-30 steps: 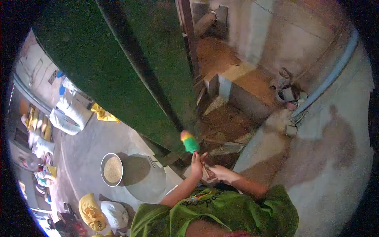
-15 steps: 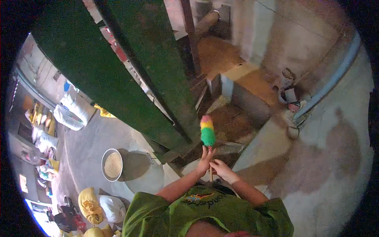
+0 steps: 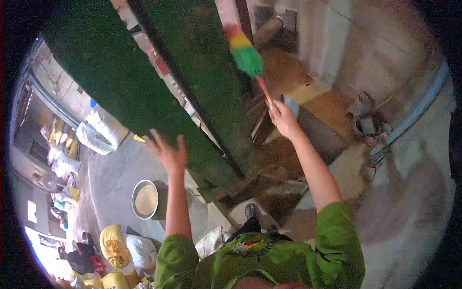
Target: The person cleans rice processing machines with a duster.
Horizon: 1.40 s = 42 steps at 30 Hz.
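A duster [image 3: 248, 58] with a fluffy pink, yellow and green head is raised at the upper middle, tilted up and to the left. My right hand [image 3: 283, 119] is closed around the low end of its thin handle. The duster's head overlaps the right edge of a tall dark green panel [image 3: 211, 77] in this view. My left hand [image 3: 168, 153] is stretched out with its fingers spread, holding nothing, in front of the lower part of another green panel [image 3: 106, 77].
On the floor at left stands a metal basin [image 3: 145, 200] of grain-like material. Tied sacks [image 3: 114, 245] lie below it, with white sacks [image 3: 98, 135] farther back. A grey box-like block [image 3: 313, 123] is at right, near a blue pipe [image 3: 418, 113] along the wall.
The duster has gone from upright near my chest to raised high and tilted left. My left hand has left it and spread out to the left; my right arm has stretched forward.
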Tool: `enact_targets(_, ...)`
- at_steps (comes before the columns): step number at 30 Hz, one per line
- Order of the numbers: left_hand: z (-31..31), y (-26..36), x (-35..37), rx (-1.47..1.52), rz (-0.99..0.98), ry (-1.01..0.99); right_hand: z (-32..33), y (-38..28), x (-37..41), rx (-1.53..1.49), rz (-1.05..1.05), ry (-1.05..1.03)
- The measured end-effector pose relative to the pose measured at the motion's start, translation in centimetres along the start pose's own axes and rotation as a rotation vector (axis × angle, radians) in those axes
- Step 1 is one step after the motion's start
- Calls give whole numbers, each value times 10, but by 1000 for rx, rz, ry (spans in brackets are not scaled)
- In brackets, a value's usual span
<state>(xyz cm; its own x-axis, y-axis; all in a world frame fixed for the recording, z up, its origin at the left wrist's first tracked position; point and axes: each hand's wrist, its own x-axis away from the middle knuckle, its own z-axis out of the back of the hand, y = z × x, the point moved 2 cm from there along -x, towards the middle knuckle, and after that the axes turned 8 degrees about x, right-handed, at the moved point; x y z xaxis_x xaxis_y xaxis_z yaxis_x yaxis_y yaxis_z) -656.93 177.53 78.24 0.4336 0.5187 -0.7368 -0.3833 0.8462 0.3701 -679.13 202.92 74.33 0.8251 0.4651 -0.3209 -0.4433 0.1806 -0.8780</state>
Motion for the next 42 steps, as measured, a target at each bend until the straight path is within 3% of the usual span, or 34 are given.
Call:
enact_targets(3,1,-30,-45,-45,76,297,5,-11,-44,-249,-23,-29)
enact_targets(5,-11,-65,-70,11,-27,410,-9,47,-64,83,37,131)
enact_targets(6,-14,-66,-76,18,-36,414,-25,92,-63,19,-120,80)
enact_targets(7,-14,-66,-80,205,3,448,-39,137,-54,-343,-105,-96)
enact_targets(8,-16,-68,-82,391,43,477,-49,170,-38,-77,-306,-156)
enact_targets(9,-19,-70,-83,391,40,477,-67,214,-19,-904,-644,45)
enact_targets(10,-24,-70,-81,358,66,505,-60,217,-20,-903,-647,45)
enact_targets(14,-34,-79,-77,296,113,565,-27,185,0,960,-433,-658)
enact_targets(15,-35,-83,-76,294,137,589,-25,187,-17,974,-398,-568)
enact_targets(16,-37,-84,-76,299,132,580,-17,155,-36,874,-309,-331)
enact_targets(18,-40,-87,-75,317,150,601,5,79,-77,639,-248,-171)
enact_targets(20,-40,-85,-75,313,126,603,21,35,-116,630,10,95)
enact_targets(23,-37,-79,-76,280,87,618,30,2,-138,372,60,209)
enact_targets(26,-40,-83,-76,267,73,627,-4,43,-111,273,63,194)
enact_targets(28,-40,-88,-73,263,98,620,-33,109,-61,432,-193,-80)
enact_targets(29,-40,-88,-74,281,106,620,-39,129,-42,646,-363,-362)
enact_targets(31,-41,-85,-74,307,121,622,-29,130,-18,719,-344,-408)
enact_targets(33,-39,-83,-74,247,103,617,-24,130,-12,1096,-446,-537)
enact_targets(34,-40,-83,-73,253,106,604,-15,117,-22,1036,-385,-522)
enact_targets(35,-41,-84,-72,256,126,621,-15,116,-37,923,-316,-296)
enact_targets(36,-42,-84,-71,259,147,642,-12,102,-59,815,-259,-247)
enact_targets(38,-42,-83,-72,267,159,636,-10,32,-91,623,-200,-18)
enact_targets(39,-42,-84,-72,269,161,631,-11,17,-101,629,-192,-23)
enact_targets(42,-44,-90,-71,309,180,637,-22,-2,-110,362,-20,220)
